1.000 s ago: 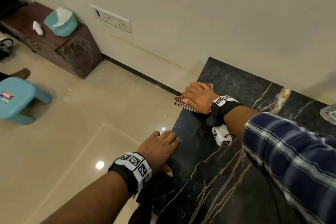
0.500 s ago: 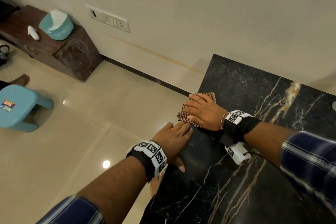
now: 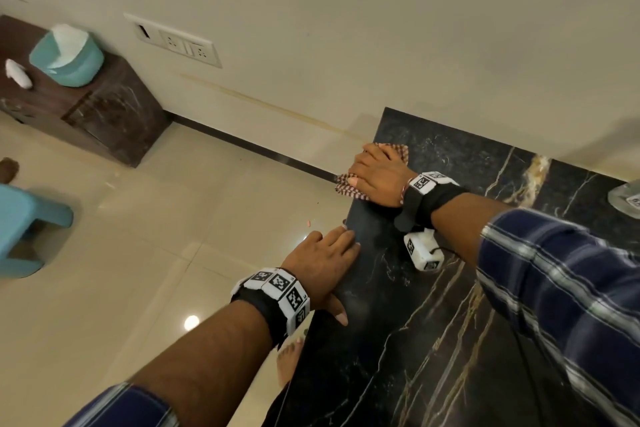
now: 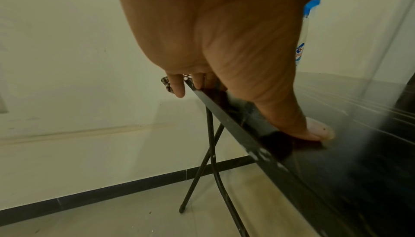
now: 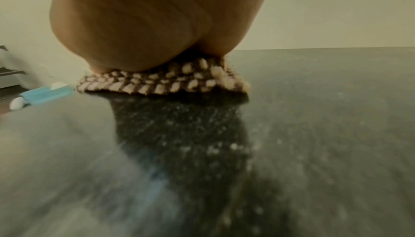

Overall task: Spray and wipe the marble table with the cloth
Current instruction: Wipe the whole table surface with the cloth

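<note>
The black marble table (image 3: pixel 450 322) with gold and white veins fills the lower right of the head view. A red-and-white checked cloth (image 3: pixel 349 188) lies at its far left corner. My right hand (image 3: pixel 375 175) lies flat on the cloth (image 5: pixel 161 82) and presses it onto the table (image 5: pixel 314 116). My left hand (image 3: pixel 323 262) rests flat on the table's left edge (image 4: pixel 224 111), fingers straight, thumb on the top. A spray bottle (image 4: pixel 302 33) with a blue trigger stands on the table by the wall, seen in the left wrist view.
The table stands on thin black folding legs (image 4: pixel 211 152). A dark wooden cabinet (image 3: pixel 104 107) with a teal tissue box (image 3: pixel 67 57) stands along the wall at left. A blue plastic stool (image 3: pixel 20 229) is on the tiled floor. My bare foot (image 3: pixel 289 357) is by the table's edge.
My right hand has slid the cloth along the table's left edge, nearer half a second ago and now farther toward the wall corner. My left hand stays on the edge.
</note>
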